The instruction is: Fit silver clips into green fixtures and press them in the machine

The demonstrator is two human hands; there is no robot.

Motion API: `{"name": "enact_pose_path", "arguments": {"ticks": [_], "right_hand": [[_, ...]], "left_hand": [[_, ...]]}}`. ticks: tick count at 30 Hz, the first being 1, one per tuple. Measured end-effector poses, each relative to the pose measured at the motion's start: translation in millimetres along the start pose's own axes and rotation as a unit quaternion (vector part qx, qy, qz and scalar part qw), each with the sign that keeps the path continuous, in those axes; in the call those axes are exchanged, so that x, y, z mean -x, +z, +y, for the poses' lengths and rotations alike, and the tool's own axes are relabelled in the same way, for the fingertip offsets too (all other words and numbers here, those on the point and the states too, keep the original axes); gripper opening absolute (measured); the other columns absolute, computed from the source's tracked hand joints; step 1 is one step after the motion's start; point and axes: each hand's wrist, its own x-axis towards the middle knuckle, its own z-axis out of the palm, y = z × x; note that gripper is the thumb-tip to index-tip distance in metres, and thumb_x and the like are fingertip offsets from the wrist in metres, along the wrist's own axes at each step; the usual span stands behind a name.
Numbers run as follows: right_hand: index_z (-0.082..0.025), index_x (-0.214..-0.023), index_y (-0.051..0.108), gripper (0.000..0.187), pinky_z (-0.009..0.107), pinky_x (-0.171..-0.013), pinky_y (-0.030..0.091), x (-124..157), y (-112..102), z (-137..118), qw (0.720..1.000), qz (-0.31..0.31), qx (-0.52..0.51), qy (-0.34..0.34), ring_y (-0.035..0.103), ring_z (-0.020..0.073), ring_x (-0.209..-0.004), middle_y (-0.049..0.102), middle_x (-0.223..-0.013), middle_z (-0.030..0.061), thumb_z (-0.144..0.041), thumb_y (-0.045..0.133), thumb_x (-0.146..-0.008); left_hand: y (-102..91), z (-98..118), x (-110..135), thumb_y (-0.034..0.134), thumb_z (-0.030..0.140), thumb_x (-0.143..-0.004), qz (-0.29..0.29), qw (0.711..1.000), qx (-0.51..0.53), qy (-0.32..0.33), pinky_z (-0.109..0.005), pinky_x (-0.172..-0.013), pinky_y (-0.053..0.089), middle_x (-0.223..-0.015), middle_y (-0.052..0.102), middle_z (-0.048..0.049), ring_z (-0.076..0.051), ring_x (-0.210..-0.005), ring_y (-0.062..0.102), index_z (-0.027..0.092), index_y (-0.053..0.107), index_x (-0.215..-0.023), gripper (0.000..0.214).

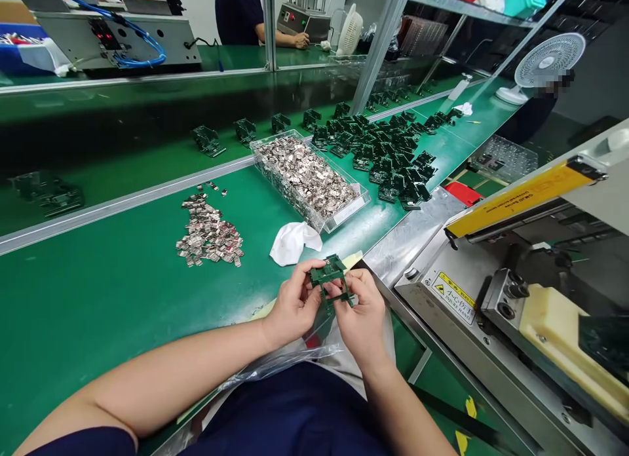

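Both my hands hold one small green circuit-board frame (pixel 330 279) just above the near edge of the green bench (pixel 98 292). My left hand (pixel 291 307) pinches its left side with thumb and fingers. My right hand (pixel 362 315) grips its right side, fingers curled. A loose heap of small shiny metal parts (pixel 209 233) lies to the left, and a clear tray (pixel 361 204) full of the same metal parts (pixel 309 174) stands beyond my hands. A pile of dark green board frames (pixel 393 154) covers the bench further right.
A white cloth (pixel 292 241) lies just beyond my hands. A metal press machine (pixel 521 279) with a yellow bar and warning label stands at the right. A clear plastic bag (pixel 295 358) rests on my lap. Another person (pixel 240 14) stands at the far bench; a white fan (pixel 548 63) sits at the right.
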Motion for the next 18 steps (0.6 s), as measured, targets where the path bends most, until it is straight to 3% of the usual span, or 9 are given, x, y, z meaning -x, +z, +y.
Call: {"name": "enact_pose_path", "arguments": {"ticks": [5, 9, 12, 14, 16, 18], "right_hand": [[-0.02, -0.066, 0.053, 0.026, 0.026, -0.057, 0.041, -4, 4, 4, 0.997, 0.01, -0.04, 0.07, 0.048, 0.0146, -0.064, 0.05, -0.074, 0.0007, -0.036, 0.064, -0.084], [-0.02, -0.092, 0.055, 0.024, 0.026, -0.058, 0.047, -2, 2, 13, 0.979, -0.009, -0.157, 0.128, 0.052, 0.0145, -0.065, 0.054, -0.08, 0.0005, -0.037, 0.068, -0.082], [-0.023, -0.129, 0.049, 0.047, 0.032, -0.072, 0.052, 5, -16, 15, 0.991, -0.04, -0.12, 0.043, 0.059, 0.021, -0.093, 0.057, -0.117, 0.0103, -0.03, 0.066, -0.086], [-0.027, -0.144, 0.038, 0.064, 0.039, -0.089, 0.051, 10, -37, 12, 0.994, -0.074, -0.056, -0.054, 0.05, 0.027, -0.12, 0.045, -0.141, 0.0122, -0.026, 0.066, -0.087], [-0.029, -0.145, 0.037, 0.07, 0.045, -0.1, 0.046, 16, -66, 9, 0.987, -0.087, -0.014, -0.131, 0.044, 0.0293, -0.129, 0.044, -0.144, 0.0112, -0.026, 0.071, -0.085], [-0.028, -0.14, 0.045, 0.066, 0.048, -0.103, 0.044, 26, -102, 8, 0.984, -0.066, 0.005, -0.166, 0.049, 0.0299, -0.125, 0.054, -0.134, 0.011, -0.028, 0.076, -0.081]], "left_hand": [[-1.2, -3, 2, 0.056, 0.027, -0.09, 0.018, 0.999, -0.039, 0.009, -0.023, -0.057, 0.049, -0.079, 0.06, -0.0014, -0.011, -0.06, 0.055, 0.022, 0.048, -0.126, 0.037], [-5.2, -1, 0, 0.053, 0.029, -0.092, 0.012, 0.999, -0.047, 0.022, -0.021, -0.051, 0.044, -0.076, 0.054, 0.001, -0.009, -0.054, 0.047, 0.024, 0.047, -0.126, 0.035], [-4.7, 3, -1, 0.05, 0.027, -0.094, 0.008, 0.997, -0.069, 0.02, -0.02, -0.051, 0.043, -0.081, 0.056, -0.0005, -0.009, -0.057, 0.049, 0.024, 0.045, -0.127, 0.034], [1.9, 9, 0, 0.05, 0.026, -0.094, -0.026, 0.996, -0.085, 0.028, -0.021, -0.052, 0.045, -0.088, 0.06, -0.0029, -0.01, -0.059, 0.052, 0.024, 0.045, -0.127, 0.034], [15.4, 19, -1, 0.05, 0.024, -0.094, -0.097, 0.991, -0.086, 0.045, -0.022, -0.054, 0.047, -0.093, 0.063, -0.0049, -0.01, -0.062, 0.056, 0.023, 0.045, -0.129, 0.035], [36.1, 32, -9, 0.051, 0.024, -0.093, -0.189, 0.979, -0.059, 0.049, -0.023, -0.059, 0.051, -0.095, 0.066, -0.0063, -0.013, -0.068, 0.062, 0.023, 0.041, -0.135, 0.043]]}}
